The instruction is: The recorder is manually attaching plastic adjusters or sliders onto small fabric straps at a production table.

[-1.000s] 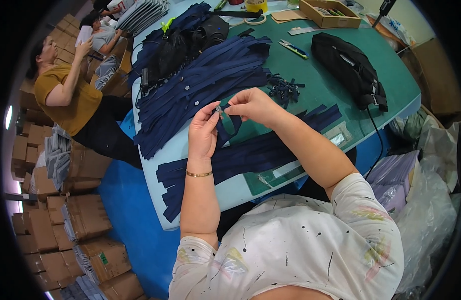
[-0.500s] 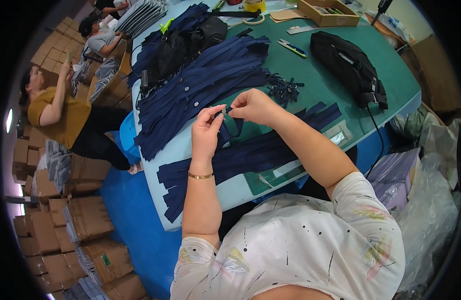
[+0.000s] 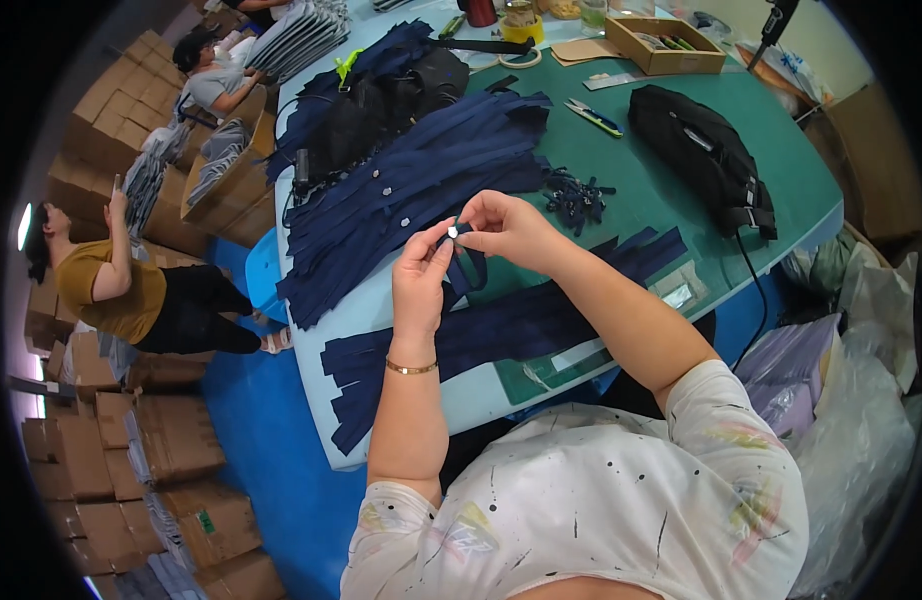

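My left hand (image 3: 421, 275) and my right hand (image 3: 506, 230) meet above the table, fingers closed on a navy fabric strip (image 3: 471, 277). A small pale, shiny piece (image 3: 453, 232) shows at the fingertips of both hands; its exact kind is too small to tell. From the hands the strip hangs in a loop. Beneath them lies a row of flat navy strips (image 3: 391, 358) along the near table edge. Farther off spreads a large pile of navy strips (image 3: 421, 160), with a few small pale pieces on top. A heap of small dark pieces (image 3: 578, 198) lies beyond my right hand.
On the green-topped table (image 3: 591, 165) are snips (image 3: 594, 117), a black bag (image 3: 696, 150) with a cord, and a wooden box (image 3: 666, 48). Black bundled straps (image 3: 381, 115) lie at the far left. Left stand a person in a mustard top (image 3: 121, 290) and stacked cartons (image 3: 181, 435).
The view has shifted a little, so the table sits lower in the picture. My fingers have turned slightly, and the pale piece between them shows brighter. Both hands still hold the strip.
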Demonstrator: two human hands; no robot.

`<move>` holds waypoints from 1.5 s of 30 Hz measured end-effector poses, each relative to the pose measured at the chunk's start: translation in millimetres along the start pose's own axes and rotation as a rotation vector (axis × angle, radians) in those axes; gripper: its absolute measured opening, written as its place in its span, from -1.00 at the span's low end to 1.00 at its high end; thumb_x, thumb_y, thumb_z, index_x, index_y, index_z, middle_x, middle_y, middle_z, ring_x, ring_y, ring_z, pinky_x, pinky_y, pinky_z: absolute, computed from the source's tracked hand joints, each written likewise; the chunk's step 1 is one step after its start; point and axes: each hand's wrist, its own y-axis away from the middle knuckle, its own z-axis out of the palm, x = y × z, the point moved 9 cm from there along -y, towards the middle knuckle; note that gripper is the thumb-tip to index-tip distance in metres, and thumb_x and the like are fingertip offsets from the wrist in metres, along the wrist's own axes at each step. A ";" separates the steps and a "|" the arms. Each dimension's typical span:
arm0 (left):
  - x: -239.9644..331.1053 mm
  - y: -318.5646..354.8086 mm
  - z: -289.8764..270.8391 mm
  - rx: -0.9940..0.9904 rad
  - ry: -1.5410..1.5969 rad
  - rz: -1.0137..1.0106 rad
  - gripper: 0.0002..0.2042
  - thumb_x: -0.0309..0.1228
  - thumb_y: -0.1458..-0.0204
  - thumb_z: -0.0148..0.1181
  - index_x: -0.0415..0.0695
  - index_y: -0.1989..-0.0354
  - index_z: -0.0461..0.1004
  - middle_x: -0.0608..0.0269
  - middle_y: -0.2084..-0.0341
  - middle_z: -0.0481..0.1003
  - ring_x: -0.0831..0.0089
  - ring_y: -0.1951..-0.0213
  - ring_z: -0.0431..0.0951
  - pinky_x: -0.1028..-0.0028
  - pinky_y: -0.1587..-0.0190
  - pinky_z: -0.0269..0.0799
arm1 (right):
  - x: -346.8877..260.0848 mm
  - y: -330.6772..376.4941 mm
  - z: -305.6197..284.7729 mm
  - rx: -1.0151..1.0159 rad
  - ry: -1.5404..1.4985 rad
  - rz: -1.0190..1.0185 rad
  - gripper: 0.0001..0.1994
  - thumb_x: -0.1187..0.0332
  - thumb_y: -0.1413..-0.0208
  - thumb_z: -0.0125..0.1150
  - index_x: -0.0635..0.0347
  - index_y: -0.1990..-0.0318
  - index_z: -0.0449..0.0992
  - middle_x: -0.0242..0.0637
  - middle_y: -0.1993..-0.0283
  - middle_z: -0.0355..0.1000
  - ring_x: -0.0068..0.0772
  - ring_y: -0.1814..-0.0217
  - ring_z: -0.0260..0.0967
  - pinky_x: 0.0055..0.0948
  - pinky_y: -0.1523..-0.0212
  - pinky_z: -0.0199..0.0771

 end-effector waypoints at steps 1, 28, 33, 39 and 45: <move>2.6 0.5 -0.3 0.008 -0.044 0.021 -0.75 -0.62 -0.08 0.03 -0.26 0.05 0.44 0.31 0.24 0.42 0.58 0.23 0.40 0.61 0.11 0.33 | -0.2 0.2 0.3 -0.003 0.002 -0.002 -0.86 0.47 0.00 0.23 0.23 0.26 0.44 -0.47 0.40 0.41 -0.74 0.40 0.29 -0.69 0.42 0.30; -14.2 5.9 -4.8 0.051 0.099 -0.157 -0.90 -0.52 -0.03 0.15 -0.27 0.30 0.49 0.30 0.44 0.51 0.62 0.38 0.46 0.66 0.27 0.34 | -6.7 0.5 -0.2 -0.041 0.101 0.034 -0.76 0.56 0.01 0.20 0.22 0.13 0.55 -0.44 0.35 0.48 -0.75 0.34 0.34 -0.70 0.30 0.35; -15.2 5.8 -2.1 0.030 0.096 -0.172 -0.89 -0.50 -0.04 0.16 -0.25 0.28 0.50 0.33 0.44 0.51 0.67 0.40 0.45 0.69 0.32 0.31 | -3.3 0.9 -2.9 -0.034 0.063 0.075 -0.77 0.56 0.01 0.21 0.21 0.15 0.57 -0.43 0.35 0.49 -0.74 0.32 0.35 -0.68 0.28 0.37; -20.8 6.5 -10.7 0.138 0.106 -0.166 -0.86 -0.45 -0.06 0.16 -0.20 0.24 0.50 0.40 0.43 0.51 0.76 0.42 0.41 0.75 0.43 0.19 | -11.4 3.0 4.6 -0.025 0.230 0.008 -0.80 0.52 0.06 0.26 0.17 0.23 0.60 -0.45 0.46 0.48 -0.73 0.42 0.33 -0.67 0.36 0.35; -31.7 5.6 -11.9 0.152 0.234 -0.229 -0.84 -0.47 -0.06 0.15 -0.24 0.20 0.50 0.33 0.39 0.51 0.64 0.38 0.46 0.69 0.36 0.28 | -7.2 0.5 1.3 -0.035 0.232 0.003 -0.79 0.53 0.06 0.27 0.27 0.22 0.51 -0.50 0.41 0.42 -0.75 0.42 0.28 -0.71 0.39 0.30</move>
